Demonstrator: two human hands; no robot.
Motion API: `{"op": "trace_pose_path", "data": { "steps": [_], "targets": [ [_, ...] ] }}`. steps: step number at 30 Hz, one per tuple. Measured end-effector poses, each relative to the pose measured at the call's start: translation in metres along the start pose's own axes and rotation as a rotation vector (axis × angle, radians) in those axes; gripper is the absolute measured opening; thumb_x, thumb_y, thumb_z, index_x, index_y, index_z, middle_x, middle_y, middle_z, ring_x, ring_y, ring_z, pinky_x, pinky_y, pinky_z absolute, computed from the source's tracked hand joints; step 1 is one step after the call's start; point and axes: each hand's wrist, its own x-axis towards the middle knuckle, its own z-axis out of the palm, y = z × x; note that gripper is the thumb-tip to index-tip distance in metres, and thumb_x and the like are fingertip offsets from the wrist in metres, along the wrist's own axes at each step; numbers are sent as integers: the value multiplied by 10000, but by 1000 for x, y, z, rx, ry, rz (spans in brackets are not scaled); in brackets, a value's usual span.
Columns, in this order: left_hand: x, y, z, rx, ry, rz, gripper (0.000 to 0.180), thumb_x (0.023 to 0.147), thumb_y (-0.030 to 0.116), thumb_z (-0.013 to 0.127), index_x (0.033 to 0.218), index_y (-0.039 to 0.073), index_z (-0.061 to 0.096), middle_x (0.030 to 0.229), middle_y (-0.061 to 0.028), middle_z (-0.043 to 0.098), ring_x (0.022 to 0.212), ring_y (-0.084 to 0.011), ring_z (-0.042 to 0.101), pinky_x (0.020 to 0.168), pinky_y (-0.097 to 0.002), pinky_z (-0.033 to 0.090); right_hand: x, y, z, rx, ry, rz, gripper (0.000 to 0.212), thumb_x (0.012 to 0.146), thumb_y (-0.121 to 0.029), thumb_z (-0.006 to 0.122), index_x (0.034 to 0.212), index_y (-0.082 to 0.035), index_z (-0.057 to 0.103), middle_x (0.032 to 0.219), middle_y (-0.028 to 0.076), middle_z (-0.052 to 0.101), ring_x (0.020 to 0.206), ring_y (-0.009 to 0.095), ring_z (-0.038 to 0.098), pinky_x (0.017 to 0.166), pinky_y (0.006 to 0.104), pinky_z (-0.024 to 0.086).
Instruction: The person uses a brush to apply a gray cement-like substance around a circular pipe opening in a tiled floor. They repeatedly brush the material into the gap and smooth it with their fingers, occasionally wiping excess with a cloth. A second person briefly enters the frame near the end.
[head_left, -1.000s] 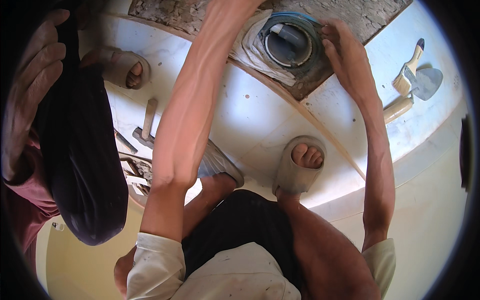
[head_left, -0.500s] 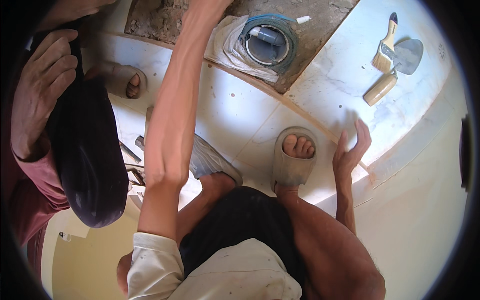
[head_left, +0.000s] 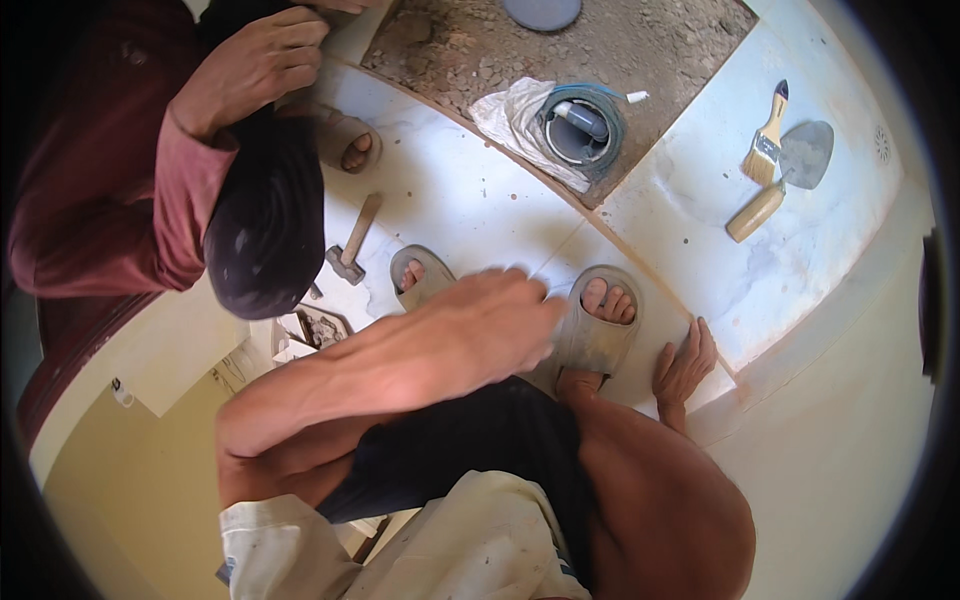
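My left hand [head_left: 485,325] hangs over the tiles in front of my sandals, its back turned up. It is a little smeared by motion; the fingers bend down and their tips are hidden, so what they hold, if anything, does not show. To its right, my right hand [head_left: 687,362] rests with fingers stretched out by the tile edge, holding nothing. A hammer [head_left: 354,245] with a wooden handle lies on the white tiles beyond my left forearm. On the right-hand tile are a paintbrush [head_left: 767,138] and a trowel [head_left: 806,155] with a wooden handle.
A round pit opening [head_left: 582,130] holds a grey pipe, with a white sack [head_left: 517,118] beside it in rough soil [head_left: 660,45]. A grey disc [head_left: 541,10] lies farther off. At left, another person's hand [head_left: 250,72] rests near a dark-clad knee. A drain [head_left: 881,143] sits at right.
My left arm has drawn back from the far soil to above my feet. My right hand has come down near the tile edge. The view has shifted, bringing the hammer into sight.
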Motion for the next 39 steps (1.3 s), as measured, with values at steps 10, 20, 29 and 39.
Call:
{"op": "trace_pose_path", "data": {
  "steps": [10,20,29,39],
  "targets": [
    [-181,102,-43,87,131,-337,372,975,379,796,1184,83,708,1060,-96,735,1110,-280,721,1053,-478,553,10,-14,-7,57,-31,-58,525,1078,-306,519,1509,-6,502,1501,246,539,1367,431,500,1162,557,349],
    [-206,85,-17,147,249,-441,541,904,509,831,1314,163,754,1056,-39,781,1131,-224,752,1130,-493,545,19,-15,-12,19,-80,-129,483,1042,-277,531,1450,-18,540,1435,235,568,1312,427,527,1124,552,375],
    [-220,62,-6,55,288,-253,546,958,489,781,1397,169,725,1040,-12,775,1090,-204,760,1146,-491,559,31,-20,-15,-1,-123,-181,447,1010,-252,542,1396,-28,574,1376,225,595,1264,424,551,1089,547,398],
    [-227,45,-19,17,177,-149,679,887,554,825,1403,122,731,1120,-49,784,1135,-202,757,1190,-507,518,43,-24,-18,-8,-158,-200,410,975,-223,554,1337,-40,612,1311,214,624,1209,421,577,1050,543,423]
  ]
}}
